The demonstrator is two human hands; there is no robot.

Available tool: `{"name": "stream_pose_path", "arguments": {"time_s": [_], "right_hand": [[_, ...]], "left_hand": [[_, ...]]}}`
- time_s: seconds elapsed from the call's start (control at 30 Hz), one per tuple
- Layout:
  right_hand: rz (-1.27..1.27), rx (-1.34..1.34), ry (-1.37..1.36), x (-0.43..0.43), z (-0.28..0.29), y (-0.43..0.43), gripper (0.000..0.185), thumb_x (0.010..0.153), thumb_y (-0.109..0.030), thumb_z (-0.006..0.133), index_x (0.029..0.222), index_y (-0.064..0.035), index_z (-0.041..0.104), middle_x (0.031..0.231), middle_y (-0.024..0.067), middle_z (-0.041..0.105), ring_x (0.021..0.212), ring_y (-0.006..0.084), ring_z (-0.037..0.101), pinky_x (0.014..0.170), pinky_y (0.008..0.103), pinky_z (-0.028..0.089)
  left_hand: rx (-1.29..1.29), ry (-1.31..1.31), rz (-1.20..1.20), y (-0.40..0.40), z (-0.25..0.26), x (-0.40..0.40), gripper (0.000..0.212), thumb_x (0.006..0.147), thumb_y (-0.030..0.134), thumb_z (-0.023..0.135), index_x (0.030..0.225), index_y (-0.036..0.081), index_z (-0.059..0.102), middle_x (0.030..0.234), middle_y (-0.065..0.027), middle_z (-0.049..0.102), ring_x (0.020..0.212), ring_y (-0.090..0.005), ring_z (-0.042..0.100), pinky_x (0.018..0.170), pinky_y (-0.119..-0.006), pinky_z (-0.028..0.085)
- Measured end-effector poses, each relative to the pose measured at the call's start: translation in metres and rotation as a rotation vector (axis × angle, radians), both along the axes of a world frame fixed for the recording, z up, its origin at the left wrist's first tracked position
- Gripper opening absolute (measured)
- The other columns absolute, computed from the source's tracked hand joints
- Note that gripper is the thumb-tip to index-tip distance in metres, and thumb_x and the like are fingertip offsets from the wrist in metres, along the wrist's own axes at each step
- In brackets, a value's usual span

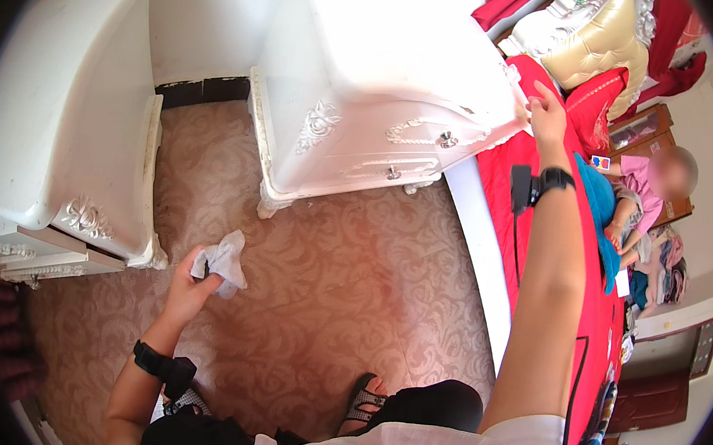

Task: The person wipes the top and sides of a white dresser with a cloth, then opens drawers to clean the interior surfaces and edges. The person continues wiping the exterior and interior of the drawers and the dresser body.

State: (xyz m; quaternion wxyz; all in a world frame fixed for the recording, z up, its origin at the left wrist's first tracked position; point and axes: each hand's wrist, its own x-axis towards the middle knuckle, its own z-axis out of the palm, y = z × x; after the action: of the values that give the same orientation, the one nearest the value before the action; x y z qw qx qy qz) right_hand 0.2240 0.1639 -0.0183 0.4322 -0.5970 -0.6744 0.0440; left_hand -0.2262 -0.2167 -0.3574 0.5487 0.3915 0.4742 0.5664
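My left hand is closed around a crumpled whitish cloth, held above the patterned floor between two white cabinets. My right hand reaches out at the upper right, beside the corner of the white nightstand and over the red bedding. Its index finger is extended and the others are partly curled; nothing shows in it. The nightstand has carved trim and two drawers with crystal-like knobs, both closed. Its top is washed out by glare. A black device is strapped to each of my wrists.
A second white cabinet stands at the left. The bed runs down the right side, with a red pillow near its tufted headboard. A person in a pink top sits on a blue towel. A black cable hangs near my right arm.
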Motion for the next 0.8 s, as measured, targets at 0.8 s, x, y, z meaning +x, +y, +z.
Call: {"name": "stream_pose_path", "arguments": {"time_s": [0.8], "right_hand": [[0.865, -0.913, 0.797, -0.358, -0.368, -0.298, 0.055, 0.095, 0.000, 0.062, 0.148, -0.0071, 0.051, 0.133, 0.0082, 0.062, 0.116, 0.0151, 0.059, 0.098, 0.0301, 0.049]], "left_hand": [[-0.145, 0.276, 0.209, -0.019, 0.023, -0.049, 0.046, 0.101, 0.023, 0.067, 0.139, 0.001, 0.054, 0.116, -0.0134, 0.065, 0.110, -0.0197, 0.065, 0.088, -0.033, 0.055]]}}
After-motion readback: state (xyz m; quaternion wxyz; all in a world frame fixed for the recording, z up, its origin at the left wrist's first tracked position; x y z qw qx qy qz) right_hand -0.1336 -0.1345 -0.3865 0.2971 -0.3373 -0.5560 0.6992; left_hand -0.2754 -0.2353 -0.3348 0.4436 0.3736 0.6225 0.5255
